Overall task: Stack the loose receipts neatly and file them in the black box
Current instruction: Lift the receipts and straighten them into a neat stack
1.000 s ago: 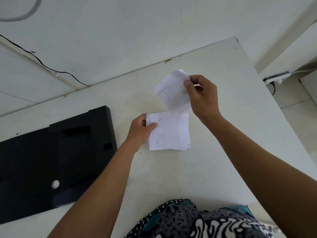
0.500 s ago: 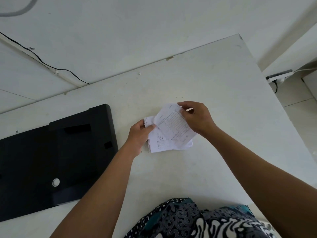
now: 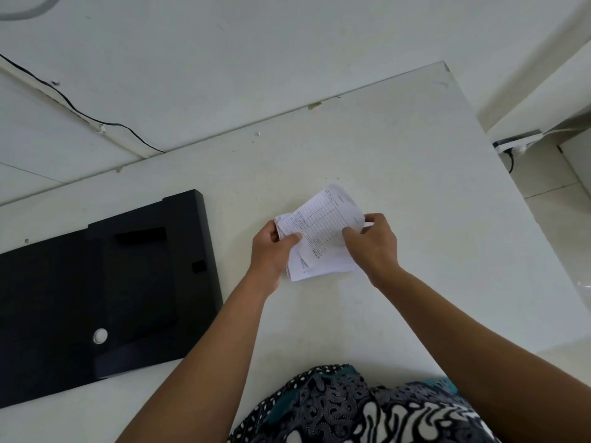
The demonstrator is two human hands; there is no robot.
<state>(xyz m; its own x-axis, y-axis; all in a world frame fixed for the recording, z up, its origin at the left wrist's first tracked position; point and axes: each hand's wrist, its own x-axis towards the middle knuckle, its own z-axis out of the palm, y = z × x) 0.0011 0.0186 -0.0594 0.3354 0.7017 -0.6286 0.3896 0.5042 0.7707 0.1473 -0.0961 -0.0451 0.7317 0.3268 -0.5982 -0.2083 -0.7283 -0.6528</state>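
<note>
Since the earlier frame your right hand [image 3: 372, 243] has laid its receipt [image 3: 329, 219] askew on the receipt stack [image 3: 315, 260] mid-frame on the tabletop [image 3: 415, 193]; left hand [image 3: 273, 247] pinches the stack's edge, steadying it. Black box [image 3: 105, 282] waits at left.

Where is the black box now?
In the head view, the black box lies on the white table, left of the left hand and the receipts.

Skewed white printed receipts [image 3: 319, 238] mid-table, flat closed black box [image 3: 105, 282] well left.
</note>
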